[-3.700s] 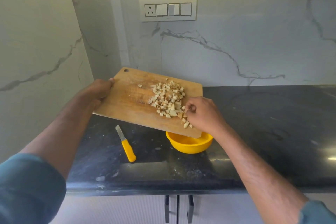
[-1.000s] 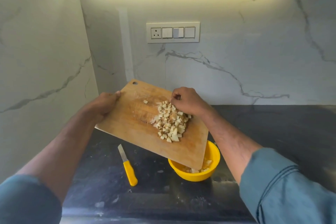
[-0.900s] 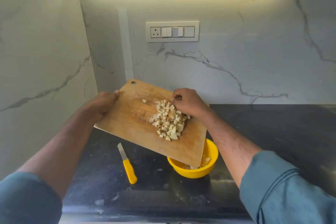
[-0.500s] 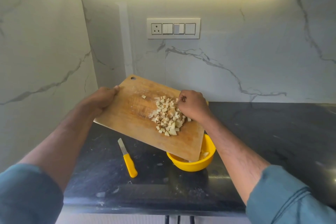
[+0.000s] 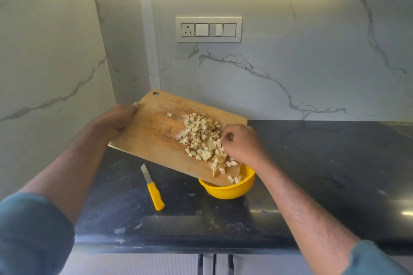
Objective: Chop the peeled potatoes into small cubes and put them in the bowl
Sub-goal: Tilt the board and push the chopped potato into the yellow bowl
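My left hand [image 5: 118, 118] grips the left edge of a wooden chopping board [image 5: 156, 140], held tilted above the counter with its lower right corner over a yellow bowl [image 5: 225, 191]. A heap of small potato cubes [image 5: 201, 136] lies on the board's right half, and a few cubes sit at the lower corner by the bowl's rim. With curled fingers, my right hand [image 5: 241, 144] rests against the right side of the heap and holds nothing that I can see. The board hides most of the bowl's inside.
A small knife with a yellow handle [image 5: 155, 194] lies on the black counter [image 5: 335, 174] left of the bowl. Marble walls stand at the left and back, with a switch panel [image 5: 209, 29] on the back wall. Cupboard doors show below the counter's front edge.
My right hand has slid down the heap toward the bowl, pushing cubes to the board's lower corner. The board is still tilted over the bowl.
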A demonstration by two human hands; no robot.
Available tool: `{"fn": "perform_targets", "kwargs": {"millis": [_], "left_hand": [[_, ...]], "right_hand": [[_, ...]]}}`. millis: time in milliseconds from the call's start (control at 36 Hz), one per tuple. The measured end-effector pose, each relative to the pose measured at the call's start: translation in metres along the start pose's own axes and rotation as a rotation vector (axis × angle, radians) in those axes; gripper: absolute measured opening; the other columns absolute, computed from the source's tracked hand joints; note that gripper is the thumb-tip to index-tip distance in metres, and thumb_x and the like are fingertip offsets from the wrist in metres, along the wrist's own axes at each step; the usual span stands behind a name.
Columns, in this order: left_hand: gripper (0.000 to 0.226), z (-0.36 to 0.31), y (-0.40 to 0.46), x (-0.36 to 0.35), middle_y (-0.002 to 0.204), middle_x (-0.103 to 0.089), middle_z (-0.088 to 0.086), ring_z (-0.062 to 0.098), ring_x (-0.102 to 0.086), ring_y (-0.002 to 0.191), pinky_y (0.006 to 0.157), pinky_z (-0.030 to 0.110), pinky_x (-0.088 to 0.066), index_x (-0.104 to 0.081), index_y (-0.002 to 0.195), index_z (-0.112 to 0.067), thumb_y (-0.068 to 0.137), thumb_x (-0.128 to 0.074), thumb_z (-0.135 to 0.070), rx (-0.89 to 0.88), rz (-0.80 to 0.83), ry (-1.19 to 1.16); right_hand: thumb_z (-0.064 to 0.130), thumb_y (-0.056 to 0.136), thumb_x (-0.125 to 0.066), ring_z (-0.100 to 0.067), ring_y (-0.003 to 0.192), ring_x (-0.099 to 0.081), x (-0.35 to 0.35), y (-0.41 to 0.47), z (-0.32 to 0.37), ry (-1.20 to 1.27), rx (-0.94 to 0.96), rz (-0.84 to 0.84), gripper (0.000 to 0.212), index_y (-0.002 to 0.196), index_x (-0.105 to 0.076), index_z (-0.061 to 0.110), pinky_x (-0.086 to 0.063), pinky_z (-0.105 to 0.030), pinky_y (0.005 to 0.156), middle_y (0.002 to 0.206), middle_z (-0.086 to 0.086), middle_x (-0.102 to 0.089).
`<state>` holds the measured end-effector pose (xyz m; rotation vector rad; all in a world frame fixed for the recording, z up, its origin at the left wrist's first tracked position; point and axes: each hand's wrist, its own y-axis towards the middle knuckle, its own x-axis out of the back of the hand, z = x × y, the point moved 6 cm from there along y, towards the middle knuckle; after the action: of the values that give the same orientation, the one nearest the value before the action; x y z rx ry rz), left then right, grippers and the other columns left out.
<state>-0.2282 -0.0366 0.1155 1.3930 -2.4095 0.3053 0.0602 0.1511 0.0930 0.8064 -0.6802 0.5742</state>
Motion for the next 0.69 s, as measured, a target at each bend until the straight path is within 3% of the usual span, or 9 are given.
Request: {"fn": "perform_targets", "kwargs": {"millis": [83,222,361,417,528,694], "left_hand": [[0.052,0.001,0.001,0.001,0.120,-0.068,0.016,0.034,-0.066,0.107,0.099,0.048,-0.052,-0.064,0.127,-0.003,0.106,-0.047,-0.048,0.011,-0.011,0.010],[0.053,0.000,0.001,0.000,0.124,-0.066,0.016,0.033,-0.064,0.104,0.088,0.042,-0.050,-0.060,0.132,-0.002,0.106,-0.047,-0.046,0.010,-0.022,-0.001],[0.056,-0.002,0.003,0.000,0.123,-0.067,0.016,0.034,-0.065,0.106,0.088,0.043,-0.049,-0.061,0.131,-0.002,0.105,-0.047,-0.049,0.012,-0.024,0.003],[0.057,-0.004,0.003,-0.001,0.124,-0.067,0.016,0.035,-0.065,0.108,0.091,0.045,-0.051,-0.061,0.132,-0.002,0.105,-0.048,-0.051,0.006,-0.020,-0.001],[0.060,-0.006,0.005,0.001,0.124,-0.067,0.016,0.036,-0.065,0.110,0.103,0.053,-0.050,-0.062,0.131,-0.003,0.103,-0.050,-0.054,-0.004,-0.017,-0.002],[0.059,-0.007,0.006,0.002,0.123,-0.067,0.015,0.035,-0.065,0.109,0.091,0.045,-0.051,-0.062,0.132,-0.003,0.104,-0.049,-0.053,-0.002,-0.025,0.004]], "right_hand": [[0.015,0.083,-0.055,-0.009,0.079,-0.058,-0.001,-0.012,0.000,-0.015,0.009,0.044,0.018,0.074,-0.068,0.024,-0.039,-0.023,0.063,0.079,0.013,-0.063],[0.019,0.084,-0.060,0.002,0.071,-0.061,0.000,-0.029,0.002,-0.047,0.033,0.100,0.019,0.072,-0.073,0.025,-0.044,-0.020,0.059,0.070,0.019,-0.065],[0.014,0.082,-0.066,0.000,0.061,-0.061,0.017,-0.027,0.006,-0.008,0.034,-0.145,0.018,0.068,-0.072,0.024,-0.051,-0.021,0.056,0.062,0.017,-0.065],[0.013,0.083,-0.069,0.001,0.066,-0.061,0.021,-0.024,0.008,0.020,0.045,-0.195,0.015,0.074,-0.072,0.025,-0.050,-0.018,0.058,0.070,0.017,-0.066],[0.017,0.092,-0.064,-0.002,0.085,-0.062,0.010,-0.022,0.018,0.019,0.099,-0.088,0.014,0.094,-0.077,0.023,-0.038,-0.007,0.067,0.096,0.013,-0.069],[0.013,0.083,-0.067,0.001,0.069,-0.060,-0.003,-0.033,0.023,0.009,0.117,0.012,0.017,0.071,-0.074,0.023,-0.043,-0.014,0.060,0.074,0.017,-0.067]]}}
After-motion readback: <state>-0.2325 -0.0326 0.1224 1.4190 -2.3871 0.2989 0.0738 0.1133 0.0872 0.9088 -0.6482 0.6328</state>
